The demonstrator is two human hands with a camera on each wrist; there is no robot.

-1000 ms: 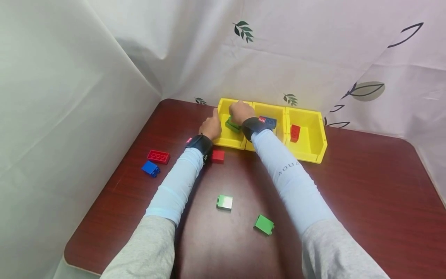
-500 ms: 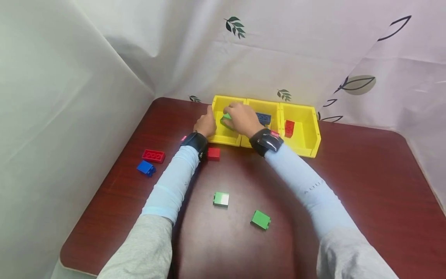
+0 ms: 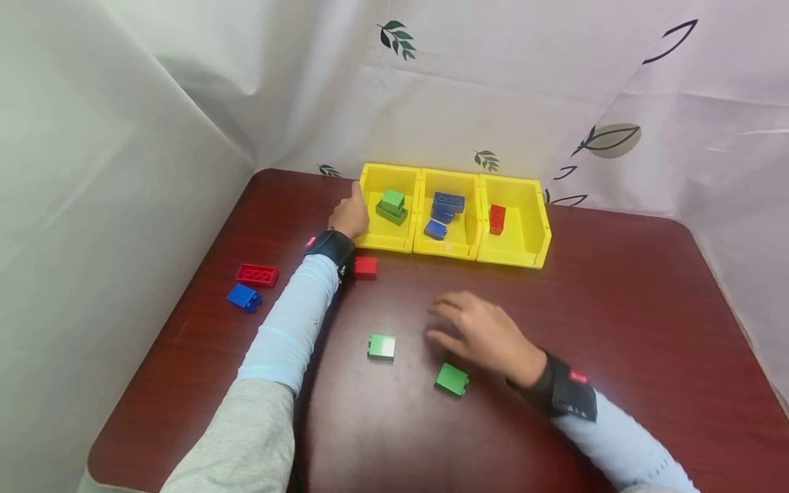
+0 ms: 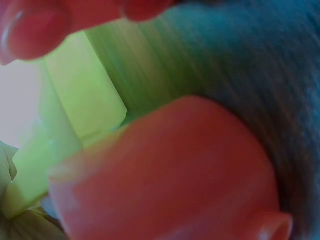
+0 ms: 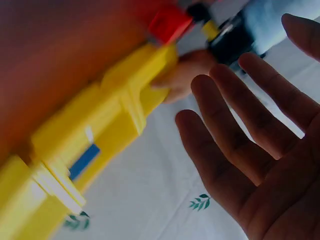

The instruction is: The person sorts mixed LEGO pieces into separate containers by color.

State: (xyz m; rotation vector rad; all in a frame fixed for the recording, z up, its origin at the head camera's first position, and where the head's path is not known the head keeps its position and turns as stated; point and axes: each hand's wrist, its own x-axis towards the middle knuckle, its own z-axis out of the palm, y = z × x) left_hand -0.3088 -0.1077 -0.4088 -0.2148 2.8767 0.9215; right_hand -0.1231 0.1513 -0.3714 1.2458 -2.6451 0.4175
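Three yellow bins stand in a row at the table's far edge. The left bin (image 3: 385,242) holds green bricks (image 3: 392,205), the middle bin (image 3: 445,250) blue bricks (image 3: 445,207), the right bin (image 3: 513,257) a red brick (image 3: 496,218). My left hand (image 3: 348,215) rests against the left bin's outer wall (image 4: 85,95), one finger pointing up along its corner. My right hand (image 3: 464,323) hovers over the table with spread, straight fingers (image 5: 235,135) and holds nothing. It is just above a green brick (image 3: 452,378); another green brick (image 3: 381,346) lies to its left.
A red brick (image 3: 366,267) lies beside my left wrist. Further left lie a flat red brick (image 3: 256,274) and a blue brick (image 3: 243,296). White cloth walls close in the left and back. The dark red table (image 3: 629,322) ends close to my body.
My right hand has left the green bricks in the left bin and pulled back to the near middle of the table. The left hand has stayed at the bin.
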